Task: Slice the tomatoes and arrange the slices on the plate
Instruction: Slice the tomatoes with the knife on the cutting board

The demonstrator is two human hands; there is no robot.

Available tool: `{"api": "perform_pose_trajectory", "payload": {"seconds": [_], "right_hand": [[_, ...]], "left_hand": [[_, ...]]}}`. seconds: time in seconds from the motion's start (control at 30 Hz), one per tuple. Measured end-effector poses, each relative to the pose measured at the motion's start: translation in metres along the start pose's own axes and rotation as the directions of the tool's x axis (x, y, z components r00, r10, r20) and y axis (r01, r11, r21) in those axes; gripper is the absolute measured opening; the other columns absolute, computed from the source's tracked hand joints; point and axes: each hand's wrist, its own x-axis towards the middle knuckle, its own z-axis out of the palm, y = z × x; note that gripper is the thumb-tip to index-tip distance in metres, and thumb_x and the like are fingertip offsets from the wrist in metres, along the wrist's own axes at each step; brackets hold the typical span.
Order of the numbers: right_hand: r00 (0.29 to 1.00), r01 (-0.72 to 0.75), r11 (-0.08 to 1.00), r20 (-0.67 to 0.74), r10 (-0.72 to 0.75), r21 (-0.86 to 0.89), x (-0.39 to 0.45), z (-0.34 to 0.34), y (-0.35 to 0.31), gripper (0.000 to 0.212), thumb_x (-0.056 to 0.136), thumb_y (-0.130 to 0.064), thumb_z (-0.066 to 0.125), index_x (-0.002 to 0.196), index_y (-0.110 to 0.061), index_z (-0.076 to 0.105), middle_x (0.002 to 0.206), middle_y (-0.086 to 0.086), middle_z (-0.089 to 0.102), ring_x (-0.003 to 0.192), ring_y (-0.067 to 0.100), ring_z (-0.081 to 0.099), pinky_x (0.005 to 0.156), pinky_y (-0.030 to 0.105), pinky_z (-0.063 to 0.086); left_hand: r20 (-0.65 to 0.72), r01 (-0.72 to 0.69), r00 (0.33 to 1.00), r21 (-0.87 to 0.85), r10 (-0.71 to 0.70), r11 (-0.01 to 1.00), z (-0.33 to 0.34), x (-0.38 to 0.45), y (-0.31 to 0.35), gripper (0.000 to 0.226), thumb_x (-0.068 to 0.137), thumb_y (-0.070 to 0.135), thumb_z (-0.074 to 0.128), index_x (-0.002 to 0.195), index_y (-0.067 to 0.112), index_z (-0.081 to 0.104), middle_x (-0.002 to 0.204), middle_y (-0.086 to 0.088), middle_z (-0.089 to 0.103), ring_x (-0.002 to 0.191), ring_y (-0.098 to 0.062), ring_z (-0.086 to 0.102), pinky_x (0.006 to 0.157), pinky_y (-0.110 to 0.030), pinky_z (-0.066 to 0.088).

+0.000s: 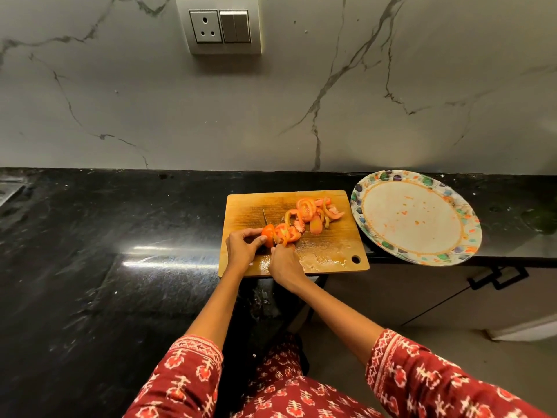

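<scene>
Red patterned sleeves (422,375) come first; mid-frame, left hand (241,247) fingers pinch the soft, slippery red tomato (268,233) on the wooden board (328,245), right hand (284,263) grips the small knife (266,219), so hold gently

Wall (331,101) behind the counter is pale grey marble-look slab w/ dark veins running across it. Switch plate (218,24) set high up, centre-left: one round-pin socket on its left half, rocker switches on its right. Counter (105,236) is black polished stone w/ fine speckle, meets the wall in a straight line; a bright streak of light reflects off it near the middle. Metal edge, maybe a sink rim, at far left, too cropped to tell. Below the counter at right, pale cabinet front (422,297) w/ a black angular handle (497,277). Floor (346,351) light grey.
</scene>
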Motion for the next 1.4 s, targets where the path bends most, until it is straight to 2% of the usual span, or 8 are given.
{"api": "perform_pose_trajectory", "payload": {"seconds": [0.17, 0.33, 0.63, 0.87, 1.03, 1.1, 1.23, 1.4], "right_hand": [[1.000, -0.002, 1.000, 0.003, 0.002, -0.021, -0.003, -0.001, -0.001, 0.028, 0.101, -0.014, 0.034, 0.120, 0.000, 0.049, 0.131, 0.021, 0.037, 0.106, 0.035, 0.052, 0.079, 0.034, 0.038], [1.000, 0.006, 1.000, 0.009, -0.006, -0.022, -0.005, 0.002, 0.003, 0.024, 0.099, -0.013, 0.037, 0.113, 0.000, 0.052, 0.128, 0.021, 0.043, 0.104, 0.036, 0.054, 0.072, 0.032, 0.035], [0.999, -0.021, 0.999, 0.028, 0.022, -0.031, -0.004, -0.005, -0.011, 0.028, 0.100, -0.012, 0.035, 0.120, 0.001, 0.050, 0.129, 0.022, 0.044, 0.114, 0.036, 0.049, 0.082, 0.035, 0.040], [0.998, -0.028, 0.991, 0.049, 0.035, -0.130, -0.016, 0.004, 0.005, 0.020, 0.093, 0.000, 0.041, 0.106, 0.001, 0.056, 0.113, 0.019, 0.059, 0.105, 0.035, 0.056, 0.074, 0.036, 0.042], [0.998, -0.041, 0.993, 0.036, 0.046, -0.113, -0.018, 0.004, 0.002, 0.022, 0.092, 0.001, 0.041, 0.110, 0.001, 0.054, 0.115, 0.018, 0.059, 0.108, 0.035, 0.057, 0.081, 0.039, 0.046], [0.999, -0.030, 0.995, 0.035, 0.034, -0.092, -0.019, 0.003, 0.004, 0.015, 0.092, 0.001, 0.041, 0.104, -0.002, 0.049, 0.116, 0.018, 0.059, 0.108, 0.035, 0.056, 0.083, 0.040, 0.045], [1.000, -0.007, 0.994, 0.021, 0.009, -0.108, -0.021, 0.004, 0.003, 0.017, 0.092, 0.000, 0.043, 0.107, 0.000, 0.053, 0.114, 0.018, 0.060, 0.106, 0.035, 0.058, 0.080, 0.039, 0.046], [1.000, -0.007, 0.994, 0.025, 0.009, -0.105, -0.021, 0.000, 0.005, 0.023, 0.095, -0.003, 0.041, 0.114, 0.001, 0.052, 0.116, 0.019, 0.059, 0.109, 0.036, 0.056, 0.082, 0.039, 0.046]], "left_hand": [[0.007, 0.026, 1.000, -0.012, -0.026, 1.000, 0.000, 0.000, 0.001, 0.022, 0.076, 0.004, 0.072, 0.097, 0.001, 0.071, 0.096, -0.012, 0.070, 0.088, -0.018, 0.065, 0.084, -0.032, 0.053], [-0.005, 0.015, 1.000, -0.006, -0.015, 1.000, -0.001, -0.001, 0.002, 0.022, 0.076, 0.003, 0.072, 0.097, 0.001, 0.071, 0.096, -0.013, 0.071, 0.088, -0.018, 0.065, 0.083, -0.032, 0.053], [-0.004, 0.023, 1.000, -0.006, -0.023, 1.000, -0.002, -0.002, 0.001, 0.022, 0.077, 0.003, 0.071, 0.099, -0.001, 0.070, 0.097, -0.015, 0.070, 0.090, -0.022, 0.066, 0.082, -0.032, 0.053], [-0.002, 0.047, 0.999, -0.013, -0.047, 0.999, -0.001, -0.003, 0.002, 0.023, 0.077, 0.003, 0.070, 0.099, -0.002, 0.069, 0.098, -0.015, 0.070, 0.091, -0.019, 0.065, 0.079, -0.024, 0.050], [0.049, 0.051, 0.998, 0.001, -0.051, 0.999, -0.005, -0.004, 0.004, 0.024, 0.079, 0.002, 0.069, 0.103, -0.001, 0.068, 0.101, -0.015, 0.069, 0.094, -0.022, 0.065, 0.086, -0.036, 0.054], [0.051, 0.036, 0.998, 0.003, -0.036, 0.999, -0.003, -0.009, 0.011, 0.031, 0.077, 0.002, 0.071, 0.107, -0.001, 0.066, 0.103, -0.012, 0.068, 0.091, -0.017, 0.063, 0.086, -0.031, 0.053], [-0.015, 0.034, 0.999, -0.016, -0.034, 0.999, 0.007, -0.018, 0.015, 0.050, 0.074, 0.001, 0.073, 0.121, -0.001, 0.057, 0.116, -0.009, 0.062, 0.107, -0.021, 0.059, 0.090, -0.028, 0.048], [-0.072, 0.044, 0.997, 0.038, -0.041, 0.998, 0.011, -0.018, 0.016, 0.042, 0.077, 0.003, 0.070, 0.118, 0.002, 0.061, 0.114, -0.014, 0.065, 0.107, -0.024, 0.060, 0.093, -0.031, 0.049]]}}
